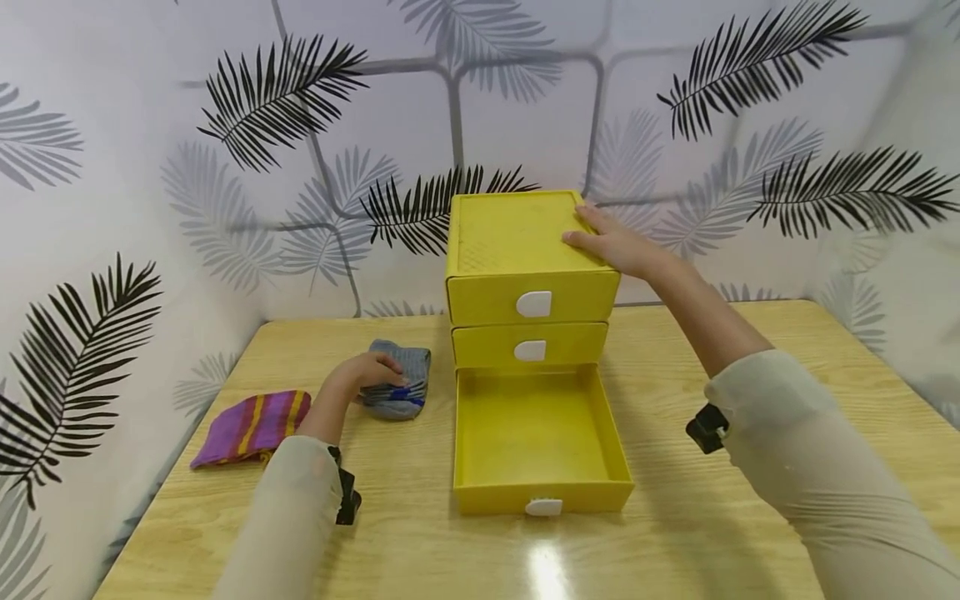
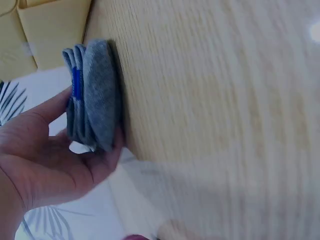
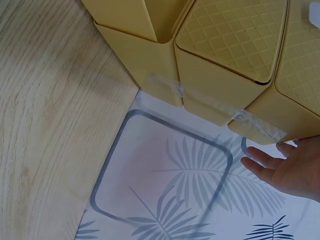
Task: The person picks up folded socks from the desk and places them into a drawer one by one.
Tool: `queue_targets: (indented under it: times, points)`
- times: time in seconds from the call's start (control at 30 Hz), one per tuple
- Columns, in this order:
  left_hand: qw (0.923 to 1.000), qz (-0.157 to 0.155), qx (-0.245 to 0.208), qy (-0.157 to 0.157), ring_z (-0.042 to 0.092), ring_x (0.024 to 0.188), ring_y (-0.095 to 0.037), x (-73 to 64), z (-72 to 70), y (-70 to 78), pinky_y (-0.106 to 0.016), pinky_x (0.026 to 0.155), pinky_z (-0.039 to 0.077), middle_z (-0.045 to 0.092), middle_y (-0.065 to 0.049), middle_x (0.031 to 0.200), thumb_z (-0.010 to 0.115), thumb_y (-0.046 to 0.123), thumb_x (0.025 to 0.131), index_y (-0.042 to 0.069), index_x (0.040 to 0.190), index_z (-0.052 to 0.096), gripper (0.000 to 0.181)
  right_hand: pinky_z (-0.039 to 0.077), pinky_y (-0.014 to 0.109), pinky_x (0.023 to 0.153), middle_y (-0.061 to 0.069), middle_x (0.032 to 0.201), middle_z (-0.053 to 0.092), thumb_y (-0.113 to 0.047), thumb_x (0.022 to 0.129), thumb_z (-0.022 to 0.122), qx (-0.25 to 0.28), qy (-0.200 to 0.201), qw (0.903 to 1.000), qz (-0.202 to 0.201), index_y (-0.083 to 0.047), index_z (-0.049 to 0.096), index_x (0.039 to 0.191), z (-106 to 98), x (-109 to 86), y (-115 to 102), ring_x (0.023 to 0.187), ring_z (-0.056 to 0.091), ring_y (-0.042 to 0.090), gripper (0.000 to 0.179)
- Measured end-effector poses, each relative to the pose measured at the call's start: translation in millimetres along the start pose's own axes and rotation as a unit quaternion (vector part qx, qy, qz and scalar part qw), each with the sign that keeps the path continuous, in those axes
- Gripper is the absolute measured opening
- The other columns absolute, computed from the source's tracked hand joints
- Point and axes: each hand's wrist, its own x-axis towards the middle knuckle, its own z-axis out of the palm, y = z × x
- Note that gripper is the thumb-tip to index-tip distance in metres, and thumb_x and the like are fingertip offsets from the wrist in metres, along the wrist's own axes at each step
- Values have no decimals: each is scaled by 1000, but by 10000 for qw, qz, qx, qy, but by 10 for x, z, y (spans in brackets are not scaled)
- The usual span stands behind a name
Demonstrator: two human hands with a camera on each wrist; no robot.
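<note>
My left hand (image 1: 372, 372) holds a folded grey knit cloth (image 1: 420, 369) with a blue mark on its layered edge. In the left wrist view the thumb lies at the layered side of the grey cloth (image 2: 100, 95) and the fingers reach round its end, close to the tabletop. A yellow three-drawer unit (image 1: 534, 298) stands to the right of it, with white tab handles. Its bottom drawer (image 1: 536, 425) is pulled out and bare inside; the upper two are closed. My right hand (image 1: 618, 244) rests with extended fingers on the unit's top right edge.
A folded purple cloth with yellow stripes (image 1: 251, 425) lies at the left of the wooden table (image 1: 405, 542). A white curtain (image 1: 525, 108) with leaf prints hangs behind the table. Clear tape (image 3: 250, 120) runs across the unit's back edge in the right wrist view.
</note>
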Motion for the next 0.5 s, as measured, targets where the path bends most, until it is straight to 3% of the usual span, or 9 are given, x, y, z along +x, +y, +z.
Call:
queue_targets:
  times: [0.07, 0.1, 0.23, 0.27, 0.3, 0.37, 0.4, 0.43, 0.5]
  points:
    - [9976, -24, -656, -204, 30, 125, -39, -372, 1, 187, -49, 93, 37, 24, -23, 142, 63, 20, 88, 4, 133, 44, 51, -3, 46, 107, 17, 151, -6, -39, 98, 37, -5, -5, 10000, -13, 0, 3, 147, 8, 4, 1, 136, -8, 28, 71]
    - [9954, 90, -903, -310, 25, 128, -40, -447, -9, 211, -48, 95, 35, 18, -24, 145, 61, 17, 89, 4, 137, 39, 54, -3, 46, 107, 17, 151, -6, -39, 98, 37, 7, -5, 10000, 0, 0, 3, 147, 9, 1, 0, 136, -8, 28, 71]
    - [9779, 333, -1920, -759, 5, 133, -41, -529, -43, 159, -48, 100, 29, -6, -22, 149, 58, 7, 90, 6, 146, 23, 66, -3, 47, 107, 17, 151, -6, -39, 98, 37, 56, 33, 10000, 31, -1, 3, 147, 0, -9, 0, 136, -8, 28, 71]
    - [9742, 350, -2072, -824, 5, 134, -40, -540, -48, 133, -47, 99, 32, -9, -21, 149, 57, 5, 91, 7, 147, 21, 67, -3, 47, 107, 16, 151, -6, -39, 98, 37, 61, 32, 10000, 27, -1, 3, 147, -1, -8, 2, 136, -8, 28, 71]
    - [9726, 339, -2147, -822, 21, 131, -38, -546, -53, 107, -43, 94, 38, -9, -20, 150, 57, 3, 90, 9, 148, 20, 68, -3, 47, 107, 16, 151, -6, -40, 98, 37, 73, 19, 10000, 23, -1, 3, 147, -1, -4, 4, 136, -8, 28, 71]
    - [9698, 340, -2272, -815, 52, 102, -25, -564, -62, 50, -33, 75, 47, -10, -19, 150, 56, 1, 91, 12, 148, 21, 68, -3, 47, 106, 15, 151, -7, -41, 98, 37, 83, -14, 10000, 13, -2, 2, 147, 1, 6, 10, 136, -9, 27, 72]
    - [9682, 331, -2336, -829, 55, 80, -17, -572, -67, 20, -28, 64, 46, -10, -19, 150, 55, 1, 91, 14, 148, 21, 68, -3, 47, 106, 15, 151, -7, -41, 98, 37, 87, -27, 10000, 13, -2, 2, 147, 3, 10, 12, 136, -9, 27, 72]
    - [9660, 366, -2411, -859, 48, 61, -11, -583, -72, -4, -24, 56, 42, -11, -20, 150, 55, 0, 91, 14, 148, 20, 68, -3, 47, 106, 15, 151, -7, -41, 98, 37, 87, -37, 10000, 19, -2, 2, 147, 4, 12, 14, 136, -9, 27, 72]
    - [9607, 406, -2593, -907, 26, 42, -7, -607, -76, -39, -22, 45, 32, -10, -21, 149, 54, -1, 91, 15, 148, 21, 68, -3, 47, 106, 15, 151, -7, -40, 98, 37, 103, -29, 9999, 35, -2, 2, 147, 4, 9, 12, 136, -9, 27, 72]
